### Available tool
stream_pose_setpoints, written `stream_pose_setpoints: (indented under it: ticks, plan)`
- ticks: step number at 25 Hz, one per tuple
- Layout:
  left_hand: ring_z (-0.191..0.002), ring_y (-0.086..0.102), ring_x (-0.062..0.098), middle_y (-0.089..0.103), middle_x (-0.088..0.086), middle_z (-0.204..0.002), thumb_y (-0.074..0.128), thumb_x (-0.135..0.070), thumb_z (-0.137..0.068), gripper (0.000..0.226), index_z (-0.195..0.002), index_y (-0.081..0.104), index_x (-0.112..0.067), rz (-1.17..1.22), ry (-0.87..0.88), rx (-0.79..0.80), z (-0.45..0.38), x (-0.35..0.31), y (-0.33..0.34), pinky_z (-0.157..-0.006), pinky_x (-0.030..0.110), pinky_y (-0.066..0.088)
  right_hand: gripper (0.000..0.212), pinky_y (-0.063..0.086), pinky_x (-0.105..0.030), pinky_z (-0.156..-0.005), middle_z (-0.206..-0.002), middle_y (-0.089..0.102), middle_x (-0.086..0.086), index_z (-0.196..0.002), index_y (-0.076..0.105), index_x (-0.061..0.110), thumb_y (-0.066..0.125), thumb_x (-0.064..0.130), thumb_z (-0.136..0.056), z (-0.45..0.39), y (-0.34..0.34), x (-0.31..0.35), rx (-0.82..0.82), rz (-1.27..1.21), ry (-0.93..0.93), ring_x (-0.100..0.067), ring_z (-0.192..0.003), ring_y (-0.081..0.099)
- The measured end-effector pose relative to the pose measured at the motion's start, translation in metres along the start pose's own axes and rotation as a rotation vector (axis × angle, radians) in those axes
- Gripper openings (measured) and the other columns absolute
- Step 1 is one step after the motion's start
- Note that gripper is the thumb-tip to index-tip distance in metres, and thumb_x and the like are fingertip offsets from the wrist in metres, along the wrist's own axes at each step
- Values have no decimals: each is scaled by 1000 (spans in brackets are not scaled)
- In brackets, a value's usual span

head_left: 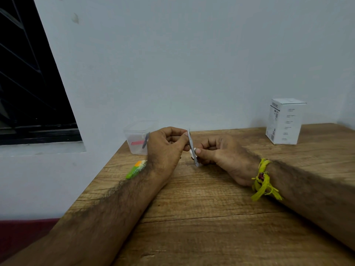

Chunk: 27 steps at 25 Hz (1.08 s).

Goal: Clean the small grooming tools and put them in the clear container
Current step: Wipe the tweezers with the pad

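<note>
A thin grey metal grooming tool (191, 145) stands nearly upright above the wooden table (221, 208). My left hand (165, 148) pinches its upper end between thumb and fingers. My right hand (219, 154) pinches a small white wad (192, 151) against the tool's lower part. The clear container (135, 138) sits at the table's far left corner, partly behind my left hand. Inside it lie a pink tool (137, 143) and a dark tool (146, 140).
A green, orange and white nail file (135, 169) lies on the table beside my left forearm. A white printed box (284, 121) stands at the far right against the wall. A yellow thread band (264, 179) circles my right wrist. The table's left edge runs close to the container.
</note>
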<state>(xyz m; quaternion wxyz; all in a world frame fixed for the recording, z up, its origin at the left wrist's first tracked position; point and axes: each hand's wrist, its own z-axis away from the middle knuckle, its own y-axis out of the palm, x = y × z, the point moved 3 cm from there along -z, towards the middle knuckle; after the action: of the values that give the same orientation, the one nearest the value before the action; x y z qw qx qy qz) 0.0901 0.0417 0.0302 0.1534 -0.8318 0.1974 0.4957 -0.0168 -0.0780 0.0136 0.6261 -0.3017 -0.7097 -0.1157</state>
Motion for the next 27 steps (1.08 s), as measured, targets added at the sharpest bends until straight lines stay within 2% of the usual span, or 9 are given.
stream_pose_setpoints:
  ticks: [14,23,27]
  plan:
    - [-59,69,10,76,10,-75,74,-10,-89,7,-93,74,-5,-13,21,-24,2,-3,0,-46,14,45,11,56,-34,-79,-92,75,-20,-95,72,-2,71,8,-90,1,0,2,19,23,-4,-19,-77,68]
    - [-58,70,9,75,8,-74,74,-10,-89,5,-92,74,-6,-21,14,-28,2,-3,0,-45,14,44,14,54,-31,-72,-90,74,-20,-96,71,-4,72,8,-89,-1,0,0,-13,16,-23,-18,-74,66]
    - [-59,70,10,75,8,-74,73,-9,-89,5,-92,74,-6,-28,17,-47,0,-2,-1,-46,14,45,11,53,-25,-67,-82,74,-12,-94,72,-1,72,9,-89,0,0,1,13,38,-15,-12,-69,66]
